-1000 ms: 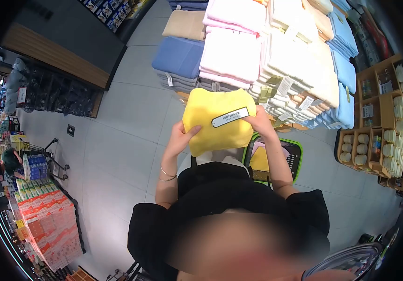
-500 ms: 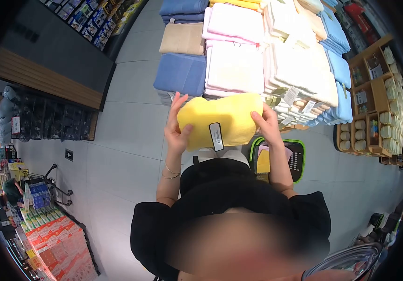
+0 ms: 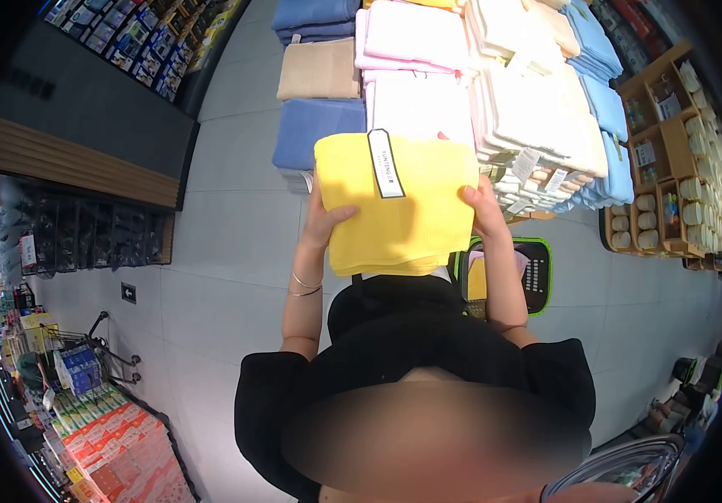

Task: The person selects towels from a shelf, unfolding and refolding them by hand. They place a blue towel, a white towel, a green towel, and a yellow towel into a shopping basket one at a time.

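A folded yellow towel [image 3: 403, 226] is held up in front of my body, its broad face toward me. Near its top edge sits a white paper label [image 3: 387, 163] with a black border. My left hand [image 3: 325, 220] grips the left side, thumb on the face and the other fingers hidden behind. On the right side, my right hand [image 3: 485, 210] holds it the same way, thumb on top. Just beyond the towel stand stacks of folded towels: blue [image 3: 319, 126], pink [image 3: 415, 38] and white [image 3: 528, 101].
On the floor to my right is a black basket with a green rim [image 3: 549, 272], holding yellow and pink cloth. A wooden shelf unit [image 3: 671, 159] stands at the right. Red cartons [image 3: 130, 444] and a shopping cart [image 3: 109, 348] are at the left, near a person.
The towel has turned in my hands: its label moved from the lower edge to the top, and more of its face shows. Both hands still hold its sides.
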A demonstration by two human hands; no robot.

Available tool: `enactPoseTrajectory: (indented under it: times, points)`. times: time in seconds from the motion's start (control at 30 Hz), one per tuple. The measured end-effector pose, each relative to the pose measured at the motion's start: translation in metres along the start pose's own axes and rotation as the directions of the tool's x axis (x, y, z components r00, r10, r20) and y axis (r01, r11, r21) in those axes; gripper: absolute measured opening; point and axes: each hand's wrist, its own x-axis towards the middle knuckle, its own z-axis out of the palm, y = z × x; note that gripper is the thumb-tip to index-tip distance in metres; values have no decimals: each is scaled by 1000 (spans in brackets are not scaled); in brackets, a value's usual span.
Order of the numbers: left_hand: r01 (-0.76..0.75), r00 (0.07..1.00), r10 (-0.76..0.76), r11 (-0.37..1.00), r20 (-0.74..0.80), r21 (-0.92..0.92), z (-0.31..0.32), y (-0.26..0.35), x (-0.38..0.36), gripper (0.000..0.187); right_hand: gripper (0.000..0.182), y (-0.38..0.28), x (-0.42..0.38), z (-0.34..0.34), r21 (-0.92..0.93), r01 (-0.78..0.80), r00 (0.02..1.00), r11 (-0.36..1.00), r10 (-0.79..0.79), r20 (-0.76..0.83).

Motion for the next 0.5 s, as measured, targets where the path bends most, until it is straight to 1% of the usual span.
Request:
enactPoseTrajectory:
  times: [0.03, 0.1, 0.13, 0.2, 0.3, 0.33, 0.4, 0.5]
  points:
    - [43, 999, -44, 997, -18, -59, 4, 3, 0, 76, 42, 5, 2, -1, 258, -158, 987, 953, 163, 2]
    - [120, 991, -130, 977, -44, -178, 14, 12, 2, 78, 41, 10, 10, -2, 261, -245, 968, 934, 251, 11]
    - [129, 991, -135, 975, -19, -179, 10, 9, 4, 77, 40, 10, 13, -2, 262, -288, 956, 921, 294, 15]
    - [142, 990, -137, 974, 35, -179, -4, 2, 13, 76, 36, 8, 21, -8, 181, -292, 955, 939, 296, 2]
    - [155, 988, -155, 988, -18, 12, -7, 6, 19, 70, 35, -4, 25, -1, 96, -281, 957, 955, 286, -40]
    - [119, 992, -123, 983, -18, -141, -5, 7, 20, 69, 35, -7, 26, 3, 71, -277, 958, 958, 281, -57]
    - [41, 998, -60, 900, -31, -434, 0, 10, 21, 66, 37, -1, 30, 5, 136, -165, 977, 977, 181, -115]
    - [19, 998, 19, 817, 60, -577, 6, 11, 20, 69, 40, -8, 41, 9, 178, 12, 985, 984, 18, -170]
